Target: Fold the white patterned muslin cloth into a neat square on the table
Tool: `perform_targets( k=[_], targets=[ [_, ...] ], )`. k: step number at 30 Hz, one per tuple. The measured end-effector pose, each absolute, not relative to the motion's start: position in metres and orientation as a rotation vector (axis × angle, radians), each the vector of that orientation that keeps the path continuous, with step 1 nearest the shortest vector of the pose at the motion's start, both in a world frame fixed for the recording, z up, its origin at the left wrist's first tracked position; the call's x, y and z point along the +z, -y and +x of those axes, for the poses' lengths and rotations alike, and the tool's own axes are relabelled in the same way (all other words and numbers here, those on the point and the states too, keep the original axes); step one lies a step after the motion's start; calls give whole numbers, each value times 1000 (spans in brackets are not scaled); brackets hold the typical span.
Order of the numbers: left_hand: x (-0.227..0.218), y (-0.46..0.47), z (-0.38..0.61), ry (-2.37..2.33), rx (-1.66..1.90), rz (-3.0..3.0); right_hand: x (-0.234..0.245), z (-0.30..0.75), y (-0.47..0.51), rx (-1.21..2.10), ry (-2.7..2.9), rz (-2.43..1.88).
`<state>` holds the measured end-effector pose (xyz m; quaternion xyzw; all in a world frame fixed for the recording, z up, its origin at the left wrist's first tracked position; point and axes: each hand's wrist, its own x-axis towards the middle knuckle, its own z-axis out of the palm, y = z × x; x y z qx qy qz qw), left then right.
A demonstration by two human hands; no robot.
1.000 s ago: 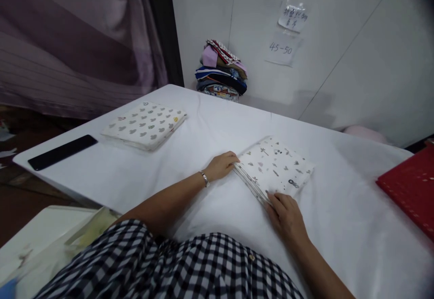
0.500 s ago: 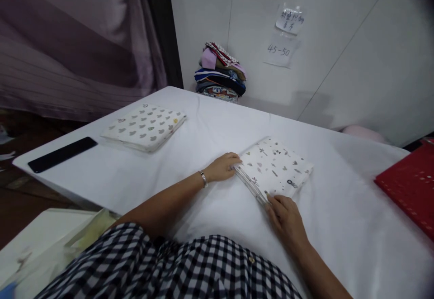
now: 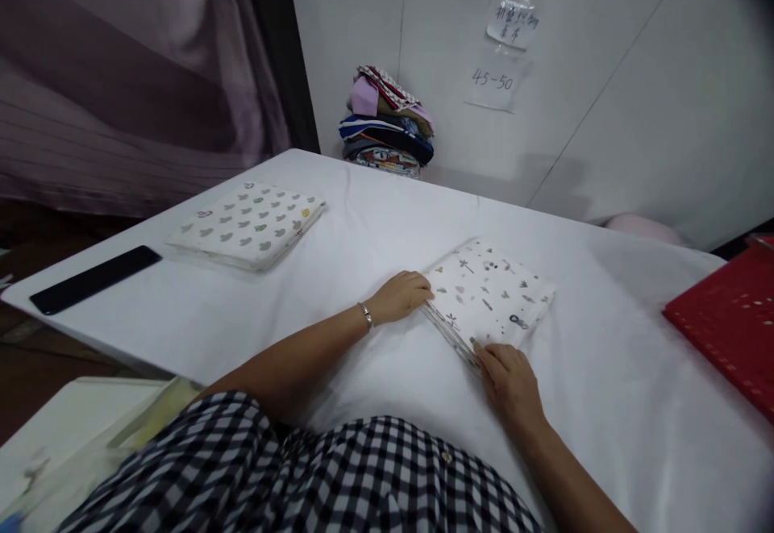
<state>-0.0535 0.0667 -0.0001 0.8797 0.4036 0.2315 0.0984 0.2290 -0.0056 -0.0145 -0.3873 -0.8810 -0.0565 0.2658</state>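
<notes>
A folded white cloth (image 3: pixel 484 291) printed with small grey and brown figures lies in front of me on the white-covered table (image 3: pixel 375 226). My left hand (image 3: pixel 401 297) grips its left corner, thumb and fingers closed on the layered edge. At the near corner, my right hand (image 3: pixel 511 384) pinches the folds, with the thumb on top and the other fingers partly hidden beneath. A second folded white cloth (image 3: pixel 247 225) with grey mouse-head-like shapes rests to the left, apart from both hands.
A long black flat object (image 3: pixel 95 279) lies near the table's left edge. Folded red fabric (image 3: pixel 726 319) sits at the right. Beyond the far edge stands a stack of folded textiles (image 3: pixel 387 126) against the wall. A white container (image 3: pixel 78 428) is at lower left.
The view has shifted slightly. Both hands keep hold of the printed cloth's near edge, and the left fingers rest a little further over its corner.
</notes>
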Motion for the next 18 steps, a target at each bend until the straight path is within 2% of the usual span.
perform_targets(
  k=[13, 18],
  targets=[
    [2, -59, -55, -1154, 658, 2755, -16, 221, 14, -209, 2388, -1041],
    [4, -55, -51, -1141, 700, 2826, -13, 227, 17, -121, 2417, -965]
  ],
)
